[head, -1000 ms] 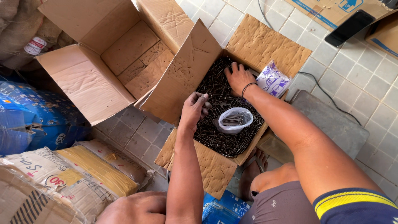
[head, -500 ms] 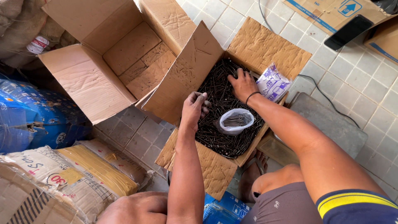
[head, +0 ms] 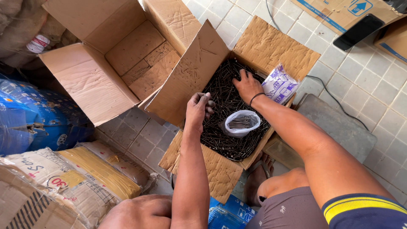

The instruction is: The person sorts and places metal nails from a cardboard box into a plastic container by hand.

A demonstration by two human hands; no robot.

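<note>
Since the earlier frames, the right hand (head: 247,86) has slid slightly deeper into the nails (head: 224,95), fingers spread flat on the pile. The left hand (head: 198,109) is closed around a small bunch of nails. Loose dark nails fill the open box (head: 271,44); a white bag (head: 241,123) rests on them, partly filled. Nails look heavy, stiff and sharp-tipped; best gathered in aligned bundles by their shafts.

Both hands work in an open cardboard box (head: 271,46) of dark nails (head: 224,95): the left hand (head: 198,109) grips a bunch, the right hand (head: 248,86) presses into the pile beside a white bag (head: 241,123).
</note>
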